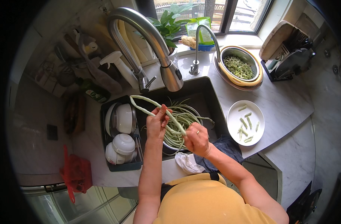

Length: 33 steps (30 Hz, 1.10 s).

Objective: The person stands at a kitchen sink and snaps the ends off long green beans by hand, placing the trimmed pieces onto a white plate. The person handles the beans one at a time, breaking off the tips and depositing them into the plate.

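Long green yard-long beans (177, 120) lie coiled in a round bowl inside the dark sink (212, 92). Above them my left hand (158, 121) grips a pale bean (143, 98) that loops up and to the left. My right hand (197, 138), with a ring on one finger, is closed around the other end of the bean. On the counter to the right, a white plate (250, 141) holds several short bean pieces. Farther back, cut beans (237, 67) fill a steel bowl set in a yellow-rimmed one (259, 81).
A large steel faucet (170, 74) arches over the sink, with a thin tap (196, 60) behind it. The dish rack (124, 167) at left holds white bowls. A white cloth (188, 163) and a dark cloth (226, 152) lie on the front edge. A knife block stands at back right.
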Each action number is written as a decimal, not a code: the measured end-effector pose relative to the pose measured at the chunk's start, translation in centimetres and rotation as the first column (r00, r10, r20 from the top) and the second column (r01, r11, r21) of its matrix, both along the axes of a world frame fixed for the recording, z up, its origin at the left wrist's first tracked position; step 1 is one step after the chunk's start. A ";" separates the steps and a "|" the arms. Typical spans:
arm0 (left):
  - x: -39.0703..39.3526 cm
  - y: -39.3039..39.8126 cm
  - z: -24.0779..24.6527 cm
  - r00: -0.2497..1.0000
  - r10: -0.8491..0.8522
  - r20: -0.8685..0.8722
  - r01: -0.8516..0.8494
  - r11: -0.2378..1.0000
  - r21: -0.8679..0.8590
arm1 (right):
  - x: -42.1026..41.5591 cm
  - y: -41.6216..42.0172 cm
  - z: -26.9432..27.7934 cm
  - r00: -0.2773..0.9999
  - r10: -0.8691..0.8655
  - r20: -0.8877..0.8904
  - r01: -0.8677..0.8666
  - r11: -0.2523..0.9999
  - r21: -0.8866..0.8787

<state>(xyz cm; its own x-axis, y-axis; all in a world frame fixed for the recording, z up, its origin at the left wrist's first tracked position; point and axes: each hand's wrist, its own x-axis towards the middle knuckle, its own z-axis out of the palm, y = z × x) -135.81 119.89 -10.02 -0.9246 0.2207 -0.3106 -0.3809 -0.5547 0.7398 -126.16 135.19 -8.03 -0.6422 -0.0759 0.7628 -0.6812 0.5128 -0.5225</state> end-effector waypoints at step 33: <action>1.9 0.5 -0.5 0.949 0.193 -0.250 -0.237 0.958 -0.159 | -3.4 1.2 2.6 0.900 -0.213 0.380 0.079 0.938 0.339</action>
